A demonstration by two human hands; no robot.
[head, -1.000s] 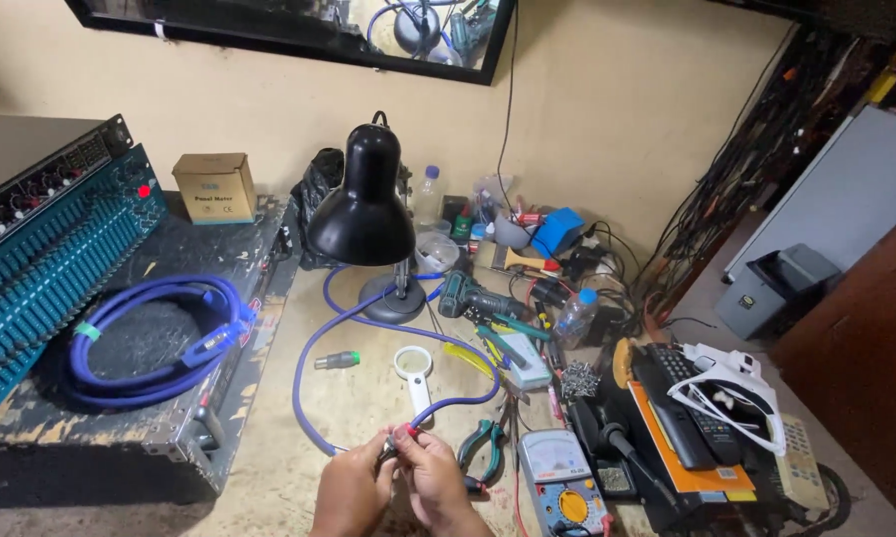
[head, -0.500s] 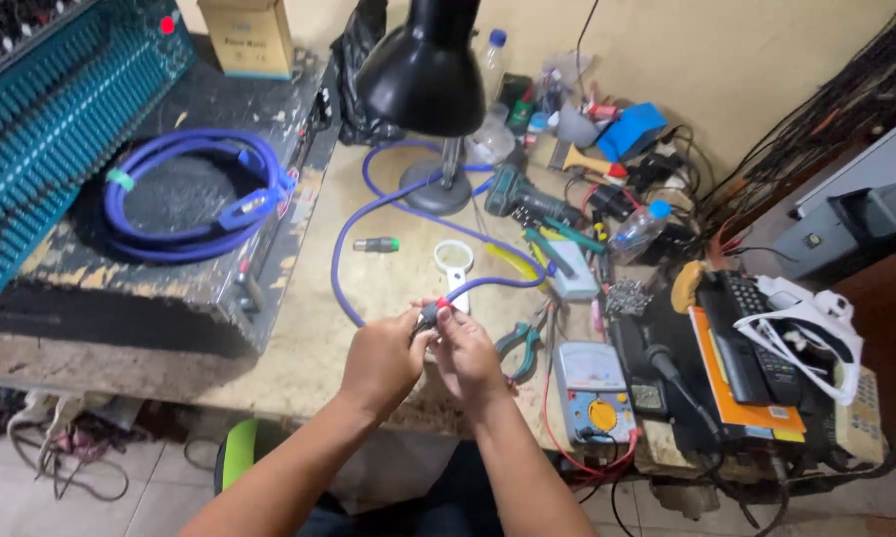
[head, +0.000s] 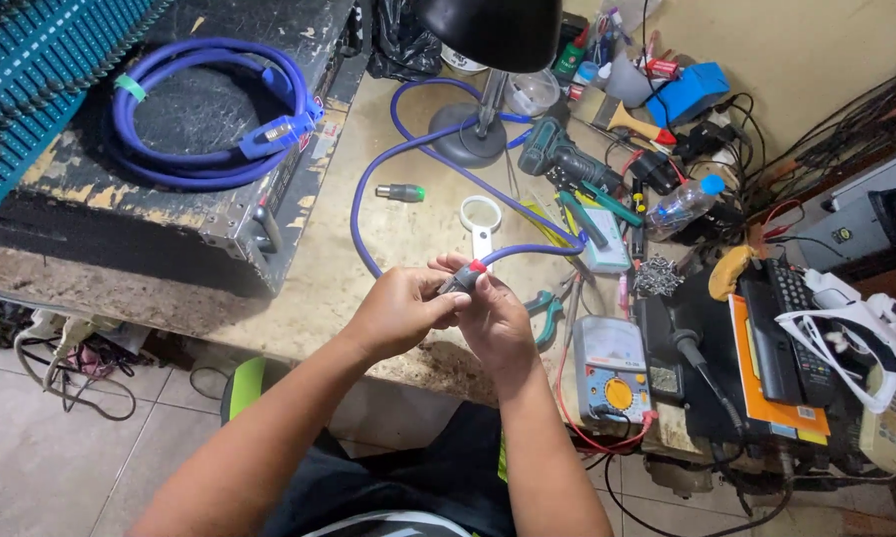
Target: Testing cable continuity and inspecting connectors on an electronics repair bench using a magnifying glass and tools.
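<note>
**Two hands on a plug**

Closest to the camera, the left hand (head: pixel 400 310) and the right hand (head: pixel 498 323) meet over the front edge of the worn tan wooden workbench (head: pixel 309 298). Both hands are wrapped around a small grey plug with a red ring (head: pixel 461 279). The left fingers pinch its body. The right hand cups it from below, likely to keep it from slipping. The plug sits on the end of a long blue-purple rubber cable (head: pixel 423 149).

Just beside the right hand lie green-handled pliers (head: pixel 545 306) and a grey meter with a yellow dial (head: pixel 612 376), close enough to grab. A little further back is a white plastic ring with a tab (head: pixel 480 217) and a small silver plug with a green tip (head: pixel 400 192).

The cable loops around the round base of a black desk lamp (head: pixel 483 70), which hangs over the work, likely for light. Far left, a coiled blue-purple cable (head: pixel 204 109) rests on a scuffed black metal box (head: pixel 184 204).
</note>
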